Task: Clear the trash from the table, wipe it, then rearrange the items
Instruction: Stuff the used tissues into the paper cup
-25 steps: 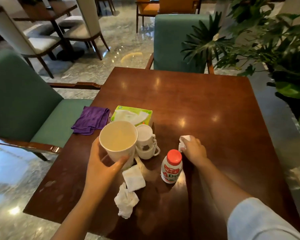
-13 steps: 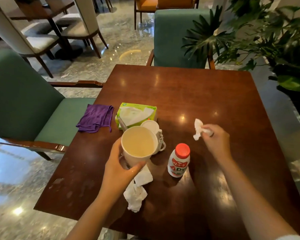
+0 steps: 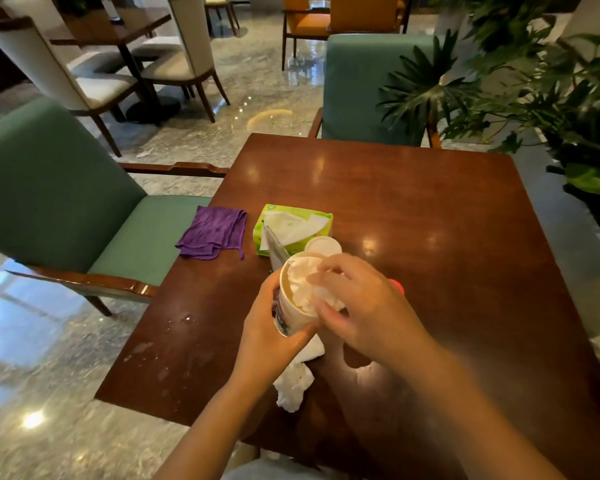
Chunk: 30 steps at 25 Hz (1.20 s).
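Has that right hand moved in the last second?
Yes. The right hand has swung left from beside the red-capped bottle to the paper cup held by the left hand, pressing a tissue into it.

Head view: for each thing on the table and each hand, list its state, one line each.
Paper cup: lifted, stuffed with tissue.
Left hand: grips the cup.
Right hand: presses tissue into the cup.
Crumpled tissue: lying on the table.
Tissue pack: open.
Purple cloth: folded, unused.

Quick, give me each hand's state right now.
Left hand: grips the paper cup.
Right hand: pressing crumpled tissue into the cup.
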{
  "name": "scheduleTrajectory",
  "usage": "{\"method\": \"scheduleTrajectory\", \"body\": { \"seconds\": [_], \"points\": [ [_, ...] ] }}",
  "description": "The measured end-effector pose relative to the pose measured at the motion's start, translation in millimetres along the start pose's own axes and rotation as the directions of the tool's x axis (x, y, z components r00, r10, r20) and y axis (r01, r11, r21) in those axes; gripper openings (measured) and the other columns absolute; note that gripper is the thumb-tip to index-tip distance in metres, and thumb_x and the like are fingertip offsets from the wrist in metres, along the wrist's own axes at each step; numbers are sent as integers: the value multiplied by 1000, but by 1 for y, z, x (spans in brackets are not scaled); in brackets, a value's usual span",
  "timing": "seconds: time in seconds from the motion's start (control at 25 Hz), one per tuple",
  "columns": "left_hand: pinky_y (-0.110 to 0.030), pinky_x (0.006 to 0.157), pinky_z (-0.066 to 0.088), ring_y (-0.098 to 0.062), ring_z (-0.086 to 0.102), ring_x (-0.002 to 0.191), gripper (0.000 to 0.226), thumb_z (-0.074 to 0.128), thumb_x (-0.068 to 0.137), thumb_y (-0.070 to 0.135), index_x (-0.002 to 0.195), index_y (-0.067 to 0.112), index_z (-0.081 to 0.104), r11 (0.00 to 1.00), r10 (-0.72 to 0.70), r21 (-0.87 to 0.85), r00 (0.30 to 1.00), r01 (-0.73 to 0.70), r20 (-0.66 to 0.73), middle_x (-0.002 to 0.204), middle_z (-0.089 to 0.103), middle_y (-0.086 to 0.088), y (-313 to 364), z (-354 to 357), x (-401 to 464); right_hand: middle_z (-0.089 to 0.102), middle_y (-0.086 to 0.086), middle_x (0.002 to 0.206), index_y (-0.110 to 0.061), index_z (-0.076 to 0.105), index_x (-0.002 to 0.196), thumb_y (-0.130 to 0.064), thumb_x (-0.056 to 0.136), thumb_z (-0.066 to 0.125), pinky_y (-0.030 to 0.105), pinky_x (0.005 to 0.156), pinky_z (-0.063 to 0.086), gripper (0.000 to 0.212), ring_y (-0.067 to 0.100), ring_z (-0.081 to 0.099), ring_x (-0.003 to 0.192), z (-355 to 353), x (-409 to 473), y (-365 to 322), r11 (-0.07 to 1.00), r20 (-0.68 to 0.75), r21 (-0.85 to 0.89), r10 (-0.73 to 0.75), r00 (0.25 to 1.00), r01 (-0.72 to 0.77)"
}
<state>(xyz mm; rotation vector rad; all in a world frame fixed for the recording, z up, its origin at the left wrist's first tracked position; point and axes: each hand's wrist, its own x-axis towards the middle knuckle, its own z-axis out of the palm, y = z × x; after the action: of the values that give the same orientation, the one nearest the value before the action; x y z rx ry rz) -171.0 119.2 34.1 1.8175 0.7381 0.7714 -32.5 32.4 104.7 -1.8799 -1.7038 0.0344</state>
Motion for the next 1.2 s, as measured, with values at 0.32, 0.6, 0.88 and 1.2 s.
{"method": "scheduleTrajectory", "body": {
  "seconds": [0.32,0.6,0.88,1.2],
  "points": [
    [-4,86,39,9,47,118,74,75,65,52,126,56,35,997,-61,37,998,62,-35,124,47,39,-14,-38,-24,60,-1,127,-22,58,121,-48,93,36,54,113,17,44,15,49,122,46,-15,-18,995,119,18,-99,988,97],
    [-19,93,43,15,42,116,87,83,67,16,120,62,33,974,-188,89,965,206,-183,120,43,45,-63,-73,-51,64,9,119,-19,64,115,-27,72,78,31,81,52,46,26,61,106,137,-75,-13,994,210,-71,92,973,-78],
    [-33,98,46,0,46,121,87,83,67,22,122,65,31,962,-224,126,963,243,-148,127,45,31,-83,-81,-65,71,3,101,-16,72,92,-15,49,89,24,60,56,47,22,68,87,192,-102,-8,981,378,-192,94,921,-22],
    [-9,91,40,12,41,119,83,82,68,27,122,63,31,966,-216,119,971,228,-106,123,42,42,-89,-83,-67,66,-15,93,-33,62,86,1,78,68,7,67,47,35,3,60,93,127,-59,-12,498,207,661,598,774,-561]
  ]
}}
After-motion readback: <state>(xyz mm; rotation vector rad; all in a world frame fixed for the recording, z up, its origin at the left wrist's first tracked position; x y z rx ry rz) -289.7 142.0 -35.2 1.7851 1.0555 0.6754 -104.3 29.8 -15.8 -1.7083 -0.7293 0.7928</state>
